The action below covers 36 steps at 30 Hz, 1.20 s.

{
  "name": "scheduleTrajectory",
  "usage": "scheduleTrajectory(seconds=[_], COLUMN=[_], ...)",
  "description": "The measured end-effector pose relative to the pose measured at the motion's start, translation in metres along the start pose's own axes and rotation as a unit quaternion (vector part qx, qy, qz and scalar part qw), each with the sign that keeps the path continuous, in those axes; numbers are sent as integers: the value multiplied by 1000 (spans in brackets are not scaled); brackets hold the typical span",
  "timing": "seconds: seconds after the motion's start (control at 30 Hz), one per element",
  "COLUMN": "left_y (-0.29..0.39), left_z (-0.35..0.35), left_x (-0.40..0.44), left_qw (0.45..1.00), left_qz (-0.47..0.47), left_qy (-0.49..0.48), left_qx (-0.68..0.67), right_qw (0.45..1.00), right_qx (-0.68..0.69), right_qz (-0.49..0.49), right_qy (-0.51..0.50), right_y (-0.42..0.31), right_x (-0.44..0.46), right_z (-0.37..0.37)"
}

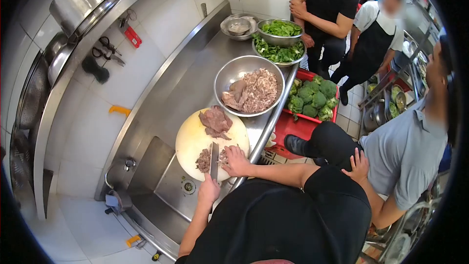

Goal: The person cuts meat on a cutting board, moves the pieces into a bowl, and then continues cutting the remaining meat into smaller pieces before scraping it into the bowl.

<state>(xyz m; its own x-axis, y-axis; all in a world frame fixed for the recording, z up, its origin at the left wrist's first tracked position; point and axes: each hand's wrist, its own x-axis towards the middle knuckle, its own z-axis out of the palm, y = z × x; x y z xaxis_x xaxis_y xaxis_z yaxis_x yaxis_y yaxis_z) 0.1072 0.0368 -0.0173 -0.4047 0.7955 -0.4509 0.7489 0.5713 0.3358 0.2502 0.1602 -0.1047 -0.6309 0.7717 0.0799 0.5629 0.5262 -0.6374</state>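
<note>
My left hand (209, 190) is closed round the handle of a cleaver (214, 159), whose broad blade stands among the meat on a round, pale cutting board (185, 139). My right hand (238, 161) is just right of the blade, its fingertips bent down onto pieces of chopped meat (223, 157). More chopped meat (203, 160) lies in a small pile left of the blade. Toward the board's far side rests a large brown chunk of meat (215, 121). Behind it, a steel bowl (224, 76) holds minced meat (257, 88) and some larger pieces.
The board lies partly over a sink basin (161, 166) in the steel counter. Bowls of leafy greens (281, 28) stand at the far end. Broccoli (312, 98) fills a red crate (337, 112) beside the counter. A person in grey (405, 151) sits close on the right; two others stand behind.
</note>
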Motion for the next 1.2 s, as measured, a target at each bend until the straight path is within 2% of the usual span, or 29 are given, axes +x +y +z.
scheduleTrajectory(seconds=[0.13,0.37,0.47,0.5,0.83,1.03,1.13,1.2], left_y=[0,-8,-10,-10,-14,-17,-17,-19], left_z=[-4,-4,0,0,-4,0,1,-1], left_x=[1,3,6,5,7,10,12,14], left_qw=[1000,999,999,999,999,999,999,999], left_qz=[4,29,38,32,17,26,31,25], left_qy=[4,19,24,23,24,32,28,24], left_qx=[3,17,22,22,23,31,27,21], right_qw=[999,998,998,996,995,998,1000,999], right_qx=[11,27,13,-22,-88,-59,3,-11], right_qz=[-7,21,-44,-50,-24,-23,-27,-37], right_qy=[31,-61,-32,-68,-41,22,-6,-16], right_y=[8,24,9,5,-10,-8,-3,-4], right_x=[-1,-1,-1,1,4,8,12,12], right_z=[-7,-18,-25,-26,31,33,25,24])
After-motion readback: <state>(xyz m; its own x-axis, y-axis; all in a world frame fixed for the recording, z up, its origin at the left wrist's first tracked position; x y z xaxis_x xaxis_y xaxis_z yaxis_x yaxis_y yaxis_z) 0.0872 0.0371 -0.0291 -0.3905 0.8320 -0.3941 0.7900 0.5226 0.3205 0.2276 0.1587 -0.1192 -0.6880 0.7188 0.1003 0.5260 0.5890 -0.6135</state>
